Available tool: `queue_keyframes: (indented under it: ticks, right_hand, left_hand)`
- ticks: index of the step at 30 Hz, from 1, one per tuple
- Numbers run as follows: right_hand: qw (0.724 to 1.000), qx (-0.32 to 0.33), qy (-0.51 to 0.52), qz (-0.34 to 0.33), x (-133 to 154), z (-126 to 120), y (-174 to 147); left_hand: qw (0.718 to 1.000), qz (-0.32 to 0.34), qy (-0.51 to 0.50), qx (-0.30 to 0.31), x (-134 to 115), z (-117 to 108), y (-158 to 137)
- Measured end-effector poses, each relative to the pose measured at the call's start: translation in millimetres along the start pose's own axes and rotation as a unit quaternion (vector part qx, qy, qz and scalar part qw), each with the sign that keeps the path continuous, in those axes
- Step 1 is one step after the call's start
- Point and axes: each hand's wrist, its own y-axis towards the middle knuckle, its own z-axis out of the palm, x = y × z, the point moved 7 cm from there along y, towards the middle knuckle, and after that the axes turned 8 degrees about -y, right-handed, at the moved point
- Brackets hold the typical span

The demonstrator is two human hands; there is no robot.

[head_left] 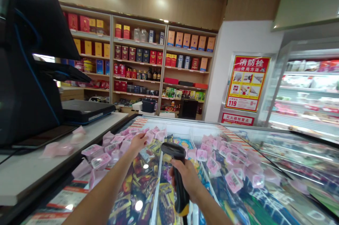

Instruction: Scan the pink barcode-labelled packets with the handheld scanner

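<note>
Scanner: a black handheld scanner (179, 184) is held upright over the glass-topped freezer (182, 126).
Right hand: the scanner's handle is wrapped by the curled fingers of the right hand (186, 177).
Left hand: the left hand (139, 143) is stretched over the freezer, its fingers bent close together at the left pile's edge; whether a pack is gripped cannot be told.
Pink packs: a left pile (101, 160) and a right pile (234, 179), both barcode-labelled, are spread on the freezer's top.
Counter: a white counter (26, 179) is placed left of the freezer.
Shelves: boxed goods are lined up on shelves (111, 54) behind the freezer.
</note>
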Motion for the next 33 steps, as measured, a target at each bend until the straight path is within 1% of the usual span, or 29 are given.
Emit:
queue_keyframes:
  ticks: [2,5,7,11,15,19,22,24,28,31,33]
  right_hand:
    - [1.000,0.001,0.004,0.004,1,-1,-4]
    - [1.000,0.002,0.016,0.007,1,-2,-7]
    - [1.000,0.006,0.027,0.008,0,-3,-7]
    - [0.999,0.013,0.035,0.024,-4,-3,-6]
    - [0.999,0.012,0.035,0.030,-5,-3,-6]
    - [0.999,0.001,0.040,0.023,-4,-9,-7]
    - [0.999,-0.014,0.039,0.017,-4,-23,-6]
    - [0.999,-0.031,0.034,0.016,-5,-39,-4]
    - [0.995,-0.090,0.046,0.008,-6,-84,-1]
    - [0.988,-0.139,0.069,-0.003,-6,-115,-2]
    - [0.982,-0.163,0.089,-0.010,-5,-129,-3]
  left_hand:
    - [0.993,-0.042,-0.112,0.004,6,-1,-3]
    - [0.970,-0.088,-0.226,0.012,14,0,-11]
    - [0.953,-0.109,-0.283,0.016,17,2,-16]
    - [0.927,-0.129,-0.351,0.026,16,8,-22]
    - [0.914,-0.133,-0.382,0.033,12,13,-24]
    - [0.917,-0.133,-0.373,0.043,9,19,-26]
    - [0.928,-0.134,-0.343,0.056,8,29,-29]
    - [0.938,-0.135,-0.312,0.065,8,39,-33]
    - [0.963,-0.122,-0.229,0.076,5,70,-40]
    - [0.982,-0.091,-0.152,0.070,-1,96,-40]
    - [0.992,-0.061,-0.094,0.062,-6,110,-37]
